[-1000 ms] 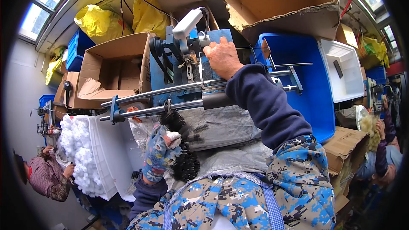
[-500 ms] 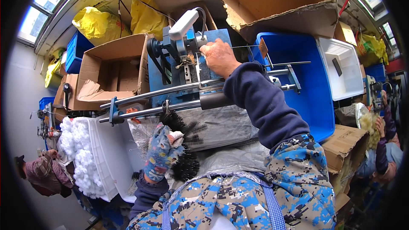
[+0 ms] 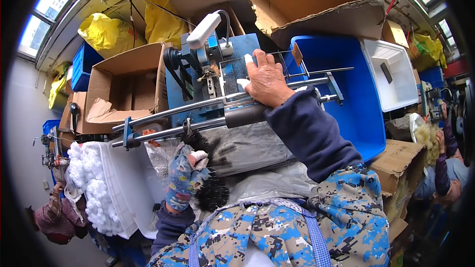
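Observation:
My right hand [image 3: 267,78], bare with white wraps on thumb and a fingertip, hovers over or rests at the right side of the metal carriage frame [image 3: 223,81]; which, I cannot tell. Its fingers stretch forward, apart, with nothing visible in them. Ahead stands a blue bench machine [image 3: 210,54] with a white-covered lamp or arm [image 3: 203,29]. Two steel rails [image 3: 173,130] cross before it, the front one carrying a dark sleeve [image 3: 245,116]. My left hand [image 3: 184,175], in a patterned blue glove, is closed against a black bristle brush [image 3: 212,193] below a small rail clamp [image 3: 187,126]; its grip is partly hidden.
Left are an open cardboard box [image 3: 161,76] and a white bin [image 3: 116,188] beside white fluffy tufts [image 3: 91,183]. Right are a blue tub [image 3: 363,133], a white tray [image 3: 396,91] and cartons [image 3: 396,160]. Co-workers [image 3: 62,217] sit at both sides.
My right hand has drawn back from the machine head toward the right and nearer to me, its fingers spreading. My left hand stays by the black brush. The view has shifted slightly.

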`<control>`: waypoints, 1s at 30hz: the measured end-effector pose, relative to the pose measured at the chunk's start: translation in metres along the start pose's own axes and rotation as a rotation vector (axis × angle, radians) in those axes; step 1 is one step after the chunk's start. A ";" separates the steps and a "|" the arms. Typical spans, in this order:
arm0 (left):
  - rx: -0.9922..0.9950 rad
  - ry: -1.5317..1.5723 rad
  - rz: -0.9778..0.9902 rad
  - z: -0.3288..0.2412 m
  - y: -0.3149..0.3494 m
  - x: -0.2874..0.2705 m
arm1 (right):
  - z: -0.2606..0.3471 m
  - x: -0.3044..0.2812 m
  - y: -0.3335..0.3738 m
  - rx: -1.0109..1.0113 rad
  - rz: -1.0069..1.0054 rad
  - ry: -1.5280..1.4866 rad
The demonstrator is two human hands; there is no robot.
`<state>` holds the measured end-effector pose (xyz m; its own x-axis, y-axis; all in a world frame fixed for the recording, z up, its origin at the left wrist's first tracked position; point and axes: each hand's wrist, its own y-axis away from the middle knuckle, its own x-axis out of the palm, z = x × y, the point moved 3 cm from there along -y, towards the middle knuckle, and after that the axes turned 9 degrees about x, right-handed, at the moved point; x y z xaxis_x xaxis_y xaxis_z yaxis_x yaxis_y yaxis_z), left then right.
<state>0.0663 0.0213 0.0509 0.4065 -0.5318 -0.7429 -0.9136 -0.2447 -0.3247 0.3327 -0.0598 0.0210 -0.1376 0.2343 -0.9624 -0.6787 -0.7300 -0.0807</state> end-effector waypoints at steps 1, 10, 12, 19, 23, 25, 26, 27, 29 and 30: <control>0.040 0.020 -0.007 -0.003 -0.004 0.002 | 0.001 0.000 -0.001 0.007 0.016 0.000; -0.058 -0.033 -0.015 0.005 0.018 -0.002 | 0.057 0.023 -0.007 -0.067 -0.108 -0.027; 0.009 -0.068 -0.005 -0.004 0.008 -0.004 | 0.070 0.029 -0.009 -0.069 -0.102 -0.094; -0.109 -0.011 -0.095 0.006 0.017 -0.014 | 0.021 0.007 -0.003 -0.099 0.084 0.006; -0.261 0.151 -0.184 0.024 0.031 -0.010 | -0.010 -0.016 -0.007 -0.112 -0.140 0.040; -0.358 0.303 -0.247 0.021 0.028 -0.007 | -0.021 -0.026 -0.020 -0.062 -0.278 0.146; -0.414 0.377 -0.269 0.015 0.024 -0.003 | -0.022 -0.027 -0.026 -0.035 -0.293 0.154; -0.469 0.453 -0.280 0.011 0.018 -0.003 | -0.025 -0.021 -0.032 -0.038 -0.177 0.183; -0.368 0.394 -0.267 0.007 0.011 -0.006 | -0.031 -0.010 -0.036 -0.045 0.056 0.241; -0.312 0.347 -0.300 0.008 0.011 -0.011 | -0.031 -0.012 -0.032 -0.067 0.009 0.227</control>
<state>0.0520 0.0307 0.0507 0.6759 -0.6248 -0.3909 -0.7326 -0.6273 -0.2641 0.3779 -0.0592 0.0267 0.0271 0.0826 -0.9962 -0.6276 -0.7743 -0.0813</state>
